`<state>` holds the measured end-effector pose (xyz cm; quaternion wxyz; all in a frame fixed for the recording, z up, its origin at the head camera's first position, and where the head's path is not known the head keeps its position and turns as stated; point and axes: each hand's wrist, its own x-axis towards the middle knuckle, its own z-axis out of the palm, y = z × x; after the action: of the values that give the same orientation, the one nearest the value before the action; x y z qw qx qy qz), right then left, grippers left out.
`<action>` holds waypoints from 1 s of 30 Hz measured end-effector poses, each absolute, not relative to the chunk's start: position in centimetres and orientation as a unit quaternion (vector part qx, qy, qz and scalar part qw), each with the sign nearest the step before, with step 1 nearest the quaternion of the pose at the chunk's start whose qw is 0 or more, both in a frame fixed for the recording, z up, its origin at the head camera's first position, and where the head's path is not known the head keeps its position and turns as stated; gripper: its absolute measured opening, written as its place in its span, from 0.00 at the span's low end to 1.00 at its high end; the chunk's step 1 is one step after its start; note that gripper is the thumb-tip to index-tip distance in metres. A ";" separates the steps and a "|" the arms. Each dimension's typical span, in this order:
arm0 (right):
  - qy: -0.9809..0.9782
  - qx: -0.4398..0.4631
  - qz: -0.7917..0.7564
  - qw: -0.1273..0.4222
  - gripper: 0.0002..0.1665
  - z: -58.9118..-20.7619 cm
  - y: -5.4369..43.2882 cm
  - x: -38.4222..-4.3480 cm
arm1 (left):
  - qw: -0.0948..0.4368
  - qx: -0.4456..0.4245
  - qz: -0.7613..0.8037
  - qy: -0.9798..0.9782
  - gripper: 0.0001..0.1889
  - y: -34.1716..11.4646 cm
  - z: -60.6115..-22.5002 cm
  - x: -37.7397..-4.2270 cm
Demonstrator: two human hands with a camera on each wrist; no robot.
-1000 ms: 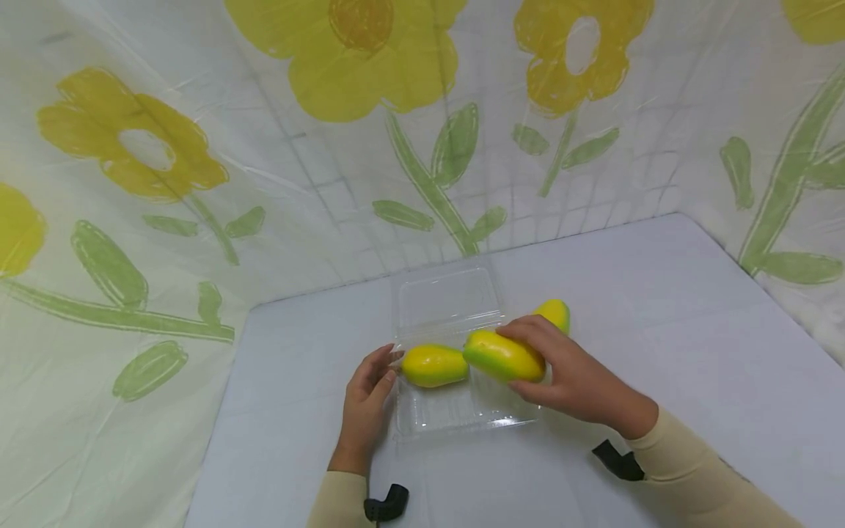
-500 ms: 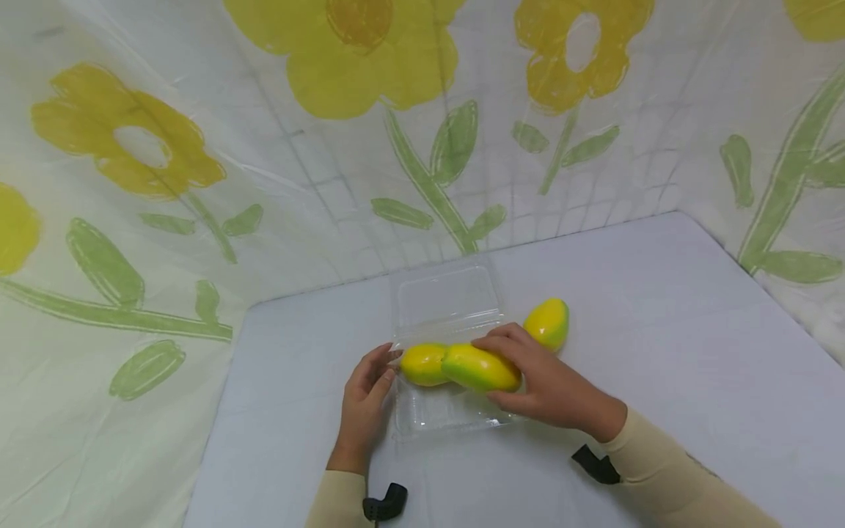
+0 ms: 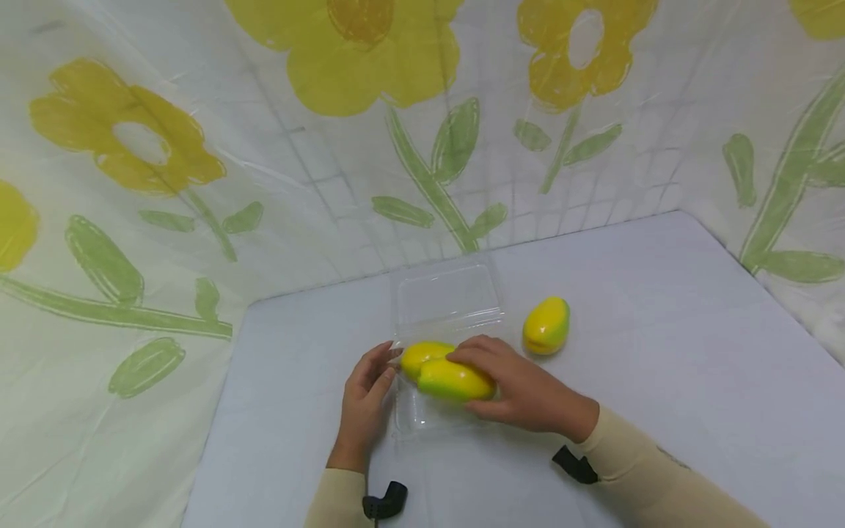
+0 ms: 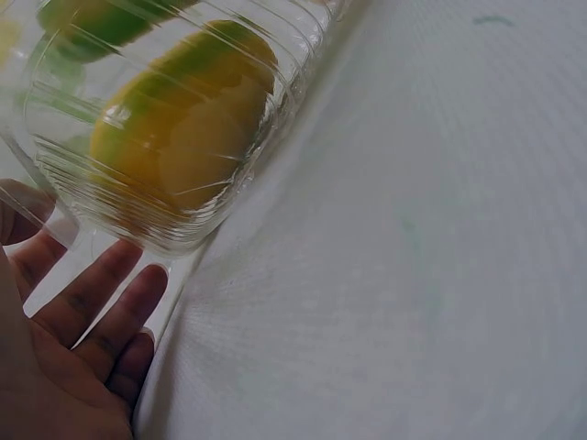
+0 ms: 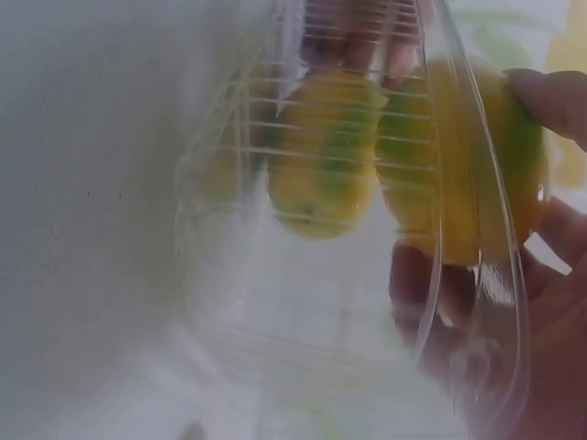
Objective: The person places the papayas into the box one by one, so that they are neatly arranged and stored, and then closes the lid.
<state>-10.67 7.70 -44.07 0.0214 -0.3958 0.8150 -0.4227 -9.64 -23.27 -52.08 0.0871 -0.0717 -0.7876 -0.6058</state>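
Note:
A hinged clear plastic container lies unfolded on the table, its lid toward the back. My left hand holds its left rim; in the left wrist view the rim runs between thumb and fingers. One yellow-green papaya lies in the container's back part, visible through the ribbed wall. My right hand grips a second papaya just in front of it, over the container. In the right wrist view, thumb and fingers wrap this papaya. Whether it touches the container floor I cannot tell.
A third papaya rests on the white table to the right of the container. The open lid reaches nearly to the back edge. A flower-printed curtain hangs behind and around the table.
My right hand has carried its papaya left and slightly toward me, in front of the one in the container. The third papaya is now fully uncovered. The left hand stays at the rim.

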 end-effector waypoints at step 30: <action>0.814 -0.430 -0.386 0.060 0.36 -45.4 4.1 -11.3 | 0.081 -0.078 -0.612 -0.783 0.22 -23.4 -52.3 -9.7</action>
<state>-11.28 4.06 -45.43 0.0599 -0.4303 0.8137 -0.3862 -9.71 -23.38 -52.29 0.0810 -0.0782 -0.7830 -0.6118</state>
